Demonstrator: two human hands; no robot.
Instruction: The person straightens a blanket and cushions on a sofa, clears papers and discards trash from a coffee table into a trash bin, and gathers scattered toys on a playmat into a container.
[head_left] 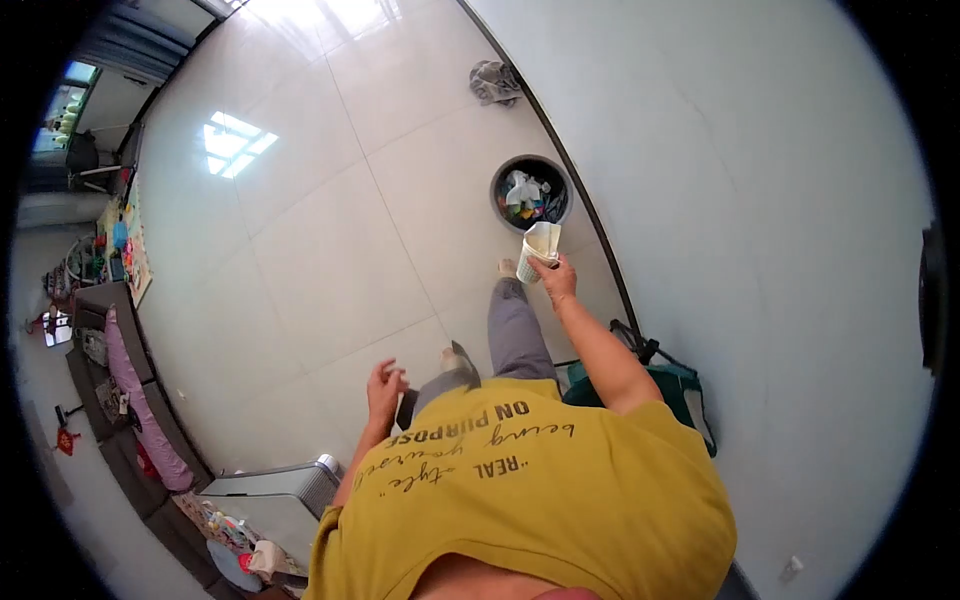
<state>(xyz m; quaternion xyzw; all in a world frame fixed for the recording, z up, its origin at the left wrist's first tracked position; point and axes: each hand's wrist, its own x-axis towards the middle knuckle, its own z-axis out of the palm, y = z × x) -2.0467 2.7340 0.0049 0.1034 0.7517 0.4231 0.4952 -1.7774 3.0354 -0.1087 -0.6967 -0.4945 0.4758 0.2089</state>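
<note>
My right hand [555, 278] is closed around a pale cup [531, 267] with a light patterned side. A whitish flap, like a peeled-back lid, stands up from its rim; what is inside cannot be made out. Just beyond the cup stands a round dark trash bin [497, 202] with crumpled white tissue [523, 190] and coloured scraps in it. My left hand [385, 388] hangs by my left side, apart from anything, its fingers loosely bent and parted with nothing visible in them.
A grey cloth [494, 83] lies against the wall [760, 250] past the bin. Beside my right leg is a dark green folding chair [690, 395]. A white cabinet [270, 500] stands at my left, and a brown sofa [120, 440] lies farther off. Pale tiles [330, 250] cover the floor.
</note>
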